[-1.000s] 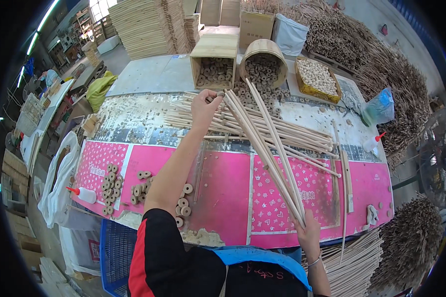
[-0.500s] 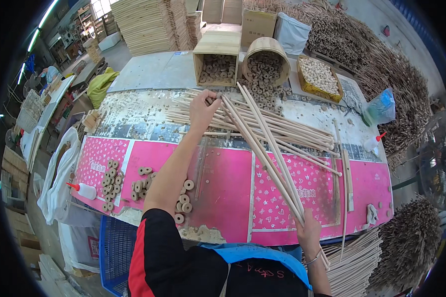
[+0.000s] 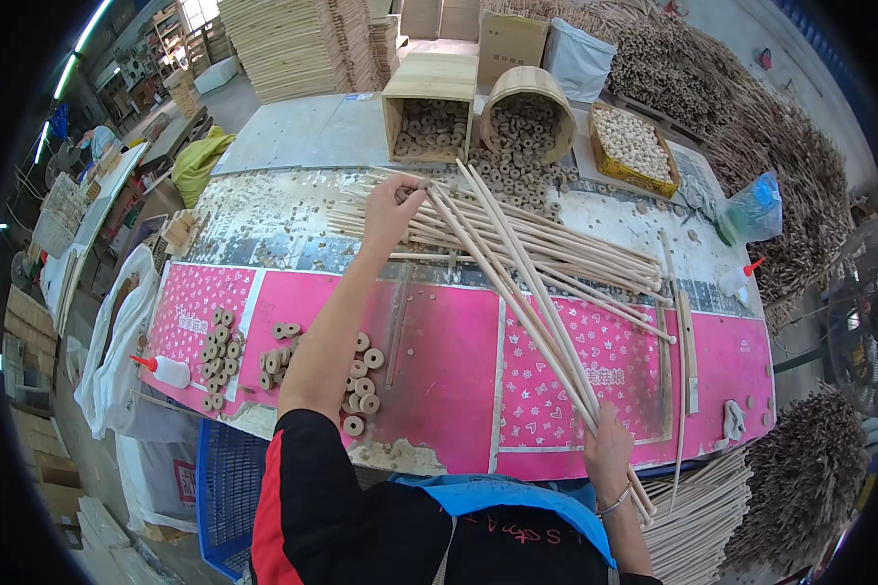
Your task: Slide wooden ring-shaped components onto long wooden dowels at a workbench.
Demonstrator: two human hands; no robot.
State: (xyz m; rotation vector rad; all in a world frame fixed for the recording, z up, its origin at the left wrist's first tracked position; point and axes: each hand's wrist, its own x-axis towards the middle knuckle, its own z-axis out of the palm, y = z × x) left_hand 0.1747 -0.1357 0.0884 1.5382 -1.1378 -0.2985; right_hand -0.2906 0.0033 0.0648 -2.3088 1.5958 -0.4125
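Observation:
My right hand (image 3: 608,453), near the front edge of the table, is closed round several long wooden sticks (image 3: 546,341) that slant up and away to the left. At the far tip of the leftmost stick, my left hand (image 3: 390,216) is closed in a pinch; a small brown wooden ring (image 3: 403,194) seems to be between its fingers, partly hidden. Beneath the held sticks lies a pile of loose wooden sticks (image 3: 585,258), running across the table. Thick wooden rings (image 3: 365,386) lie in groups left of the middle, beside my left forearm.
A square wooden box (image 3: 429,73) and a round wooden tub (image 3: 529,83), both tipped toward me, spill rings at the back. Right of them is a yellow basket (image 3: 605,175) of pale beads. Glue bottles (image 3: 173,371) stand at both sides. A blue crate (image 3: 226,497) sits below the left edge.
My left hand and the far ends of the held sticks have shifted slightly left. Both hands keep their grip.

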